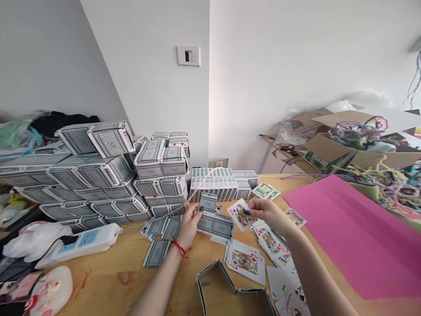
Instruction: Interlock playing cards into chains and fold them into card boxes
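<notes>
My left hand (pixel 190 221), with a red string bracelet at the wrist, is closed on a grey-backed playing card (pixel 208 202) held upright. Below it lie more grey-backed cards (pixel 215 225), some joined edge to edge. Between the thumb and fingers of my right hand (pixel 268 211) is a face card (pixel 241 215), picture side showing and tilted. Loose face-up cards (pixel 246 262) are spread beneath my right arm. A few face-down cards (pixel 157 252) lie left of my left wrist. In front stands an open frame (pixel 201 289) of folded cards.
Stacks of boxes built from cards (pixel 112 136) rise at the left and back. A power strip (pixel 85 243) and a white round figure (pixel 54 289) sit at the left. Pink paper (pixel 355 237) covers the right side, near cardboard boxes (pixel 371 158) and a glue gun (pixel 289 150).
</notes>
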A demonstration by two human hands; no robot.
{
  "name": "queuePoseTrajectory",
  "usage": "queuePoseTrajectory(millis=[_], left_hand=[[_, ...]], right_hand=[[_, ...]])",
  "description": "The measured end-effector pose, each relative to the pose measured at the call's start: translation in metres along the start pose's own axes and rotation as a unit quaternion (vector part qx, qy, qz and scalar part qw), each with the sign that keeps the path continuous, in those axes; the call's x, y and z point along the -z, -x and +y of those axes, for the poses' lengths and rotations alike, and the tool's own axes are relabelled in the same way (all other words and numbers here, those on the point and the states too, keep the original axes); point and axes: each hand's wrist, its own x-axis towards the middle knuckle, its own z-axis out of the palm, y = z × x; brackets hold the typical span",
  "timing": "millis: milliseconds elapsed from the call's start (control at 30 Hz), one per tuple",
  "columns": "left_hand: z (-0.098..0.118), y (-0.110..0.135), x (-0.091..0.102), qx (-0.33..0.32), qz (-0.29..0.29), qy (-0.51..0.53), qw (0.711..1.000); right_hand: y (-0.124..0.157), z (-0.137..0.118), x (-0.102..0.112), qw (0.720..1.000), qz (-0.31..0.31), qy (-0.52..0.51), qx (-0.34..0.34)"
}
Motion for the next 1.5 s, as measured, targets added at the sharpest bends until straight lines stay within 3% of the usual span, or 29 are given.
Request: queuePoseTrajectory(millis=[133, 367, 633, 833, 933, 1033, 1167, 1500], left_hand=[[0.000, 0.000, 0.000, 0.002, -0.005, -0.001, 1.000], [0.001, 0.001, 0.002, 0.019, -0.022, 0.021, 0.999], [0.001, 0.000, 0.005, 0.090, -0.009, 0.151, 0.984], [0.001, -0.001, 0.003, 0.117, -0.016, 0.209, 0.971], [0.005, 0.001, 0.002, 0.115, -0.023, 0.219, 0.969], [0.007, 0.002, 0.002, 0.117, -0.005, 0.236, 0.965], [0.008, 0.001, 0.001, 0.130, 0.023, 0.243, 0.961], [0.010, 0.003, 0.001, 0.135, 0.011, 0.219, 0.966]], right_hand=[[-0.003, -0.003, -0.008, 0.991, 0.060, -0.118, 0.028], [-0.001, -0.012, -0.022, 0.971, 0.076, -0.223, 0.026], [-0.010, -0.004, -0.035, 0.972, 0.065, -0.219, 0.058], [-0.002, -0.016, -0.045, 0.969, 0.014, -0.237, 0.064], [0.004, -0.023, -0.051, 0.979, -0.015, -0.190, 0.074], [0.009, -0.028, -0.058, 0.994, -0.017, -0.052, 0.095], [0.015, -0.032, -0.067, 0.990, 0.008, 0.113, 0.079], [0.018, -0.034, -0.074, 0.979, 0.018, 0.188, 0.079]])
